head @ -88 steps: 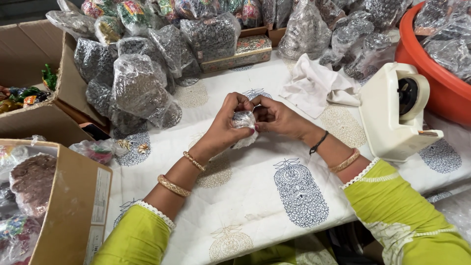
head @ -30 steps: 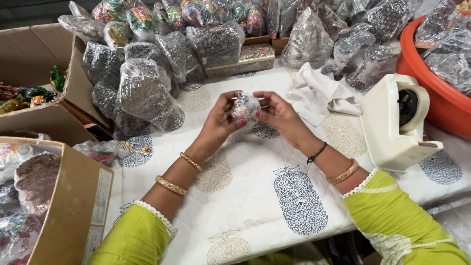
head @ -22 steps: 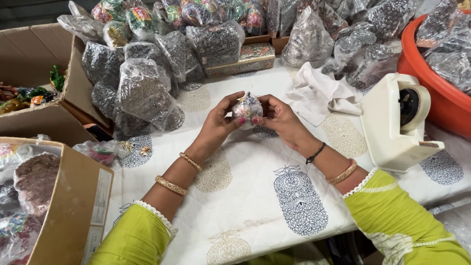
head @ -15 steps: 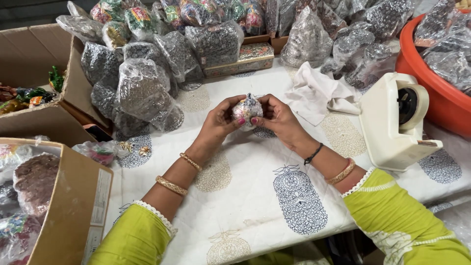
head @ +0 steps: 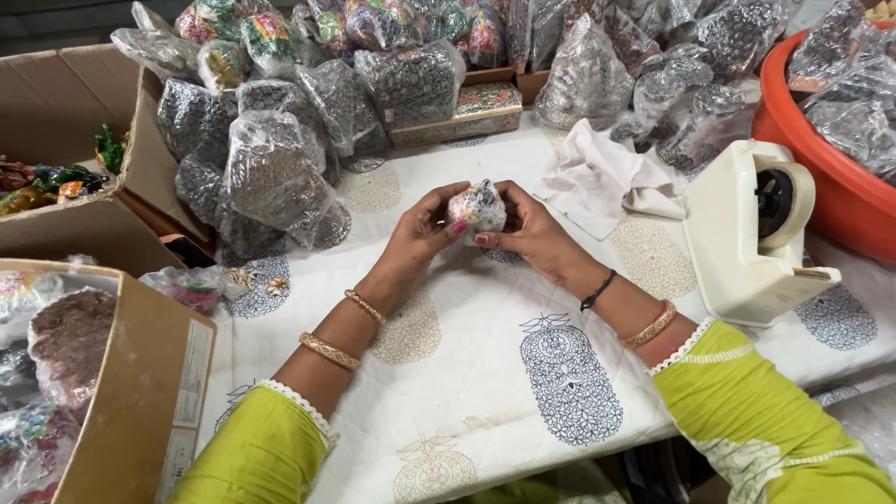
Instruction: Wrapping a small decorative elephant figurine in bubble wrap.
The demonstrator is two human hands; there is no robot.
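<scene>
Taking the white tape dispenser (head: 756, 233) as the landmark, the near cardboard box (head: 121, 392) stood farthest to its left, at the table's front corner, holding plastic-wrapped pieces; its wall closed off that side. Behind it an open carton (head: 70, 187) with green and red figures sat against a heap of wrapped bundles (head: 271, 168), which ran along the far edge of the printed tablecloth (head: 485, 373) all the way back toward the dispenser.

Left of the dispenser, at mid-table, the left hand (head: 425, 229) and right hand (head: 523, 229) cupped a small wrapped ball (head: 478, 205) between them, fingers closed round it from both sides. Compared with about three seconds earlier, the ball had been lifted slightly and turned: then it showed mostly pale wrapping pinched at the fingertips, now a blue-and-white patterned face looked up, and the thumbs had settled over its top. I judged the wrapping to be nearly closed, with the hands smoothing it rather than pulling film.

A crumpled white cloth (head: 597, 177) lay just left of the dispenser, near the right wrist. Right of the dispenser, an orange tub (head: 821, 196) of wrapped items blocked that edge. The open room lay in front of the hands, toward the person, on bare cloth.
</scene>
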